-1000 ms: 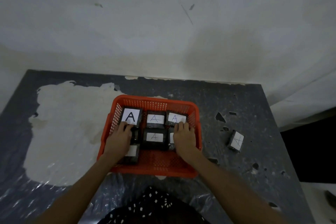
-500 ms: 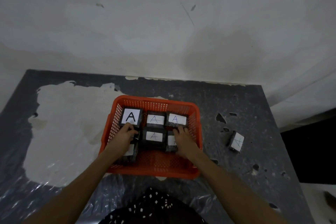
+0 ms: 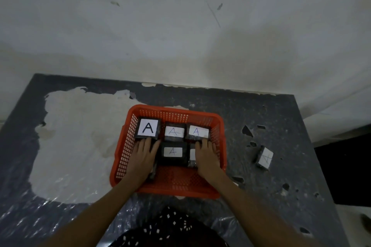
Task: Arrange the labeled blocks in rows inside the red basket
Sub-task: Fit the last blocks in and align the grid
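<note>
The red basket [image 3: 174, 109] sits on the table in front of me. Its back row holds three dark blocks with white "A" labels: left [image 3: 148, 128], middle [image 3: 174, 132], right [image 3: 198, 131]. In the second row a labeled block [image 3: 173, 152] lies in the middle. My left hand [image 3: 143, 158] lies flat, fingers stretched, over a block [image 3: 153, 172] on the left that is mostly hidden. My right hand [image 3: 206, 156] lies flat over another block [image 3: 192, 155] on the right, only its left edge showing. One more labeled block [image 3: 265, 157] lies outside, right of the basket.
The table [image 3: 261, 110] is dark with a large pale worn patch [image 3: 80, 136] to the left and small chips to the right. A white wall rises behind it. A dark gap [image 3: 345, 170] opens past the table's right edge.
Half a second ago both hands sat slightly nearer me with fingers curled on the second-row blocks; now they lie flat and reach up to the back row. The blocks have barely shifted.
</note>
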{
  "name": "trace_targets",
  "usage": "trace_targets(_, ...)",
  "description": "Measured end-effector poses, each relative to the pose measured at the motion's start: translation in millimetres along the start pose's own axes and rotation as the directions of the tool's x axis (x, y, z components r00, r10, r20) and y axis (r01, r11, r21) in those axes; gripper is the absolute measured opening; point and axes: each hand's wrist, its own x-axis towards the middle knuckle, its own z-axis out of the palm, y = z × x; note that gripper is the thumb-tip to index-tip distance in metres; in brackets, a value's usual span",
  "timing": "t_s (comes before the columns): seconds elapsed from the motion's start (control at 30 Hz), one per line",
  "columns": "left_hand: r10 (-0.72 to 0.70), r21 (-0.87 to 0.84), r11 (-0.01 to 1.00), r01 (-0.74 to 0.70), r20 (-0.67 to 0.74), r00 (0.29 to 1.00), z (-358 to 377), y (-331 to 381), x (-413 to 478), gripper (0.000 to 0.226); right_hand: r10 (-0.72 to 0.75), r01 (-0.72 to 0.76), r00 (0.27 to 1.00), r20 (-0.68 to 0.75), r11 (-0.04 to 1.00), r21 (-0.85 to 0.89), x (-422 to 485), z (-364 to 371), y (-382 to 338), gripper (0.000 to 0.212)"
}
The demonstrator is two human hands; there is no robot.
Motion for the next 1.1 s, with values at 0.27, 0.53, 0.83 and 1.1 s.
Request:
trace_targets(0.27,0.101,-0.015,0.995,-0.099,0.112,0.989,23.0,4.6,0.9,0.078,-0.018,0.018,0.999,-0.032,1.000,0.003,0.4,0.3,1.1,0.073)
trace_targets(0.53,0.103,-0.072,0.993,-0.096,0.112,0.988,23.4,5.9,0.8,0.077,-0.093,0.090,0.995,0.023,0.990,0.108,0.4,-2.8,7.8,0.064)
trace_targets(0.83,0.075,-0.075,0.995,-0.067,0.108,0.991,22.8,8.3,1.4,0.074,0.018,-0.019,0.999,-0.029,1.000,-0.016,-2.5,-10.0,-4.9,0.082)
trace_targets(1.1,0.084,-0.082,0.994,-0.078,0.071,0.994,25.8,8.3,1.0,0.073,0.000,0.001,1.000,-0.009,0.997,0.077,0.7,-5.0,-0.9,0.077)
